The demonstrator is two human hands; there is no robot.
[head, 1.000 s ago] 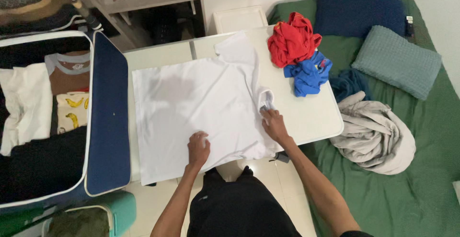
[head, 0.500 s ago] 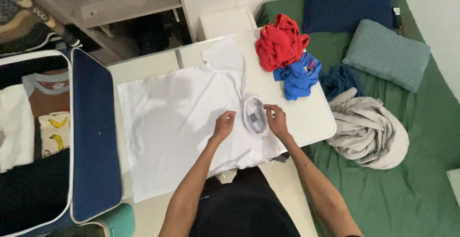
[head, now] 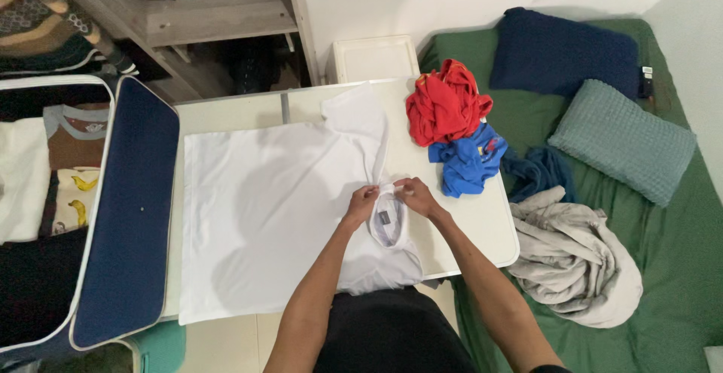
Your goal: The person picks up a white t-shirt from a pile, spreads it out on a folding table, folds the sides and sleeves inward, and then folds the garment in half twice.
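Shirt: white T-shirt (head: 263,207) spread flat on white table (head: 482,222), collar toward the person.
L hand (head: 362,201): pinching collar edge.
R hand (head: 413,195): pinching same edge, just beside L.
Nearby: red garment (head: 444,105), blue garment (head: 467,162), open suitcase (head: 124,215).

1. T-shirt (head: 263,215), frame centre: plain white, small grey neck label.
2. Counter (head: 482,222): white.
3. Crumpled garments, upper centre-right: red top (head: 446,102); blue top (head: 468,160).
4. Bed cover (head: 678,252), right: green.
5. Pillows, upper right: navy pillow (head: 565,53); teal waffle-textured pillow (head: 621,141).
6. Suitcase lid (head: 124,215), left: navy, white edging.
7. Bundled cloth (head: 576,260), lower right: pale grey.
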